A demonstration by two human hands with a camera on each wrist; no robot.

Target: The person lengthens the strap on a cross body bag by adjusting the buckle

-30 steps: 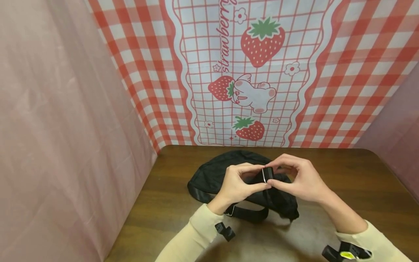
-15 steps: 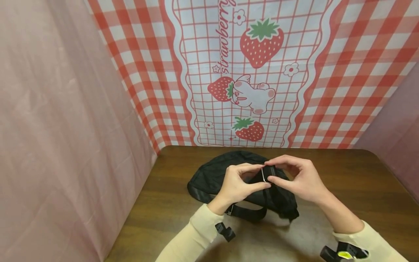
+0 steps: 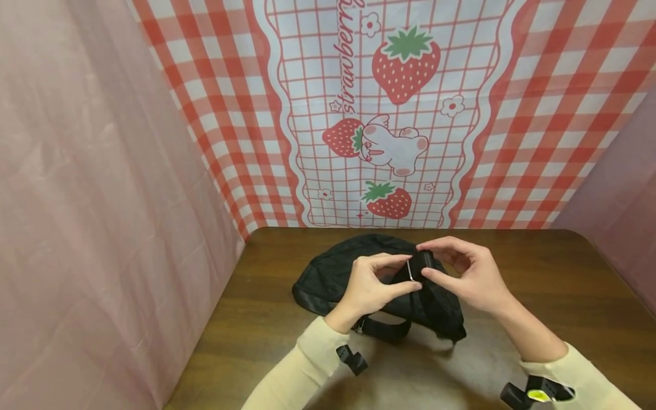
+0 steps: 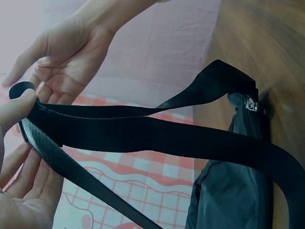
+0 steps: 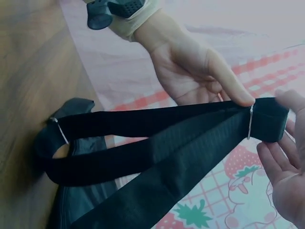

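Observation:
A black fabric bag [image 3: 328,276] lies on the table, its wide webbing strap [image 4: 138,133] raised above it. Thumb and fingers of my left hand [image 3: 370,286] pinch the edges of a thin metal strap slider [image 5: 250,123], with the strap threaded through it. On the slider's other side, a short strap loop [image 5: 270,120] stands out, and my right hand [image 3: 474,278] holds it by its edges between thumb and fingertips. Lower on the strap, near the bag, sits a second metal piece [image 5: 61,131]. A zipper pull [image 4: 251,104] shows at the bag's end.
The brown wooden table [image 3: 553,285] runs under the bag. Behind it hangs a red-and-white checked cloth [image 3: 228,85] with strawberry prints. A pink curtain [image 3: 102,199] closes off the left side, and another pinkish cloth [image 3: 615,165] hangs at the right.
My right hand has shifted slightly up and away from the slider, and the strap loop sticks out farther from it. My left hand has kept its pinch nearly in place.

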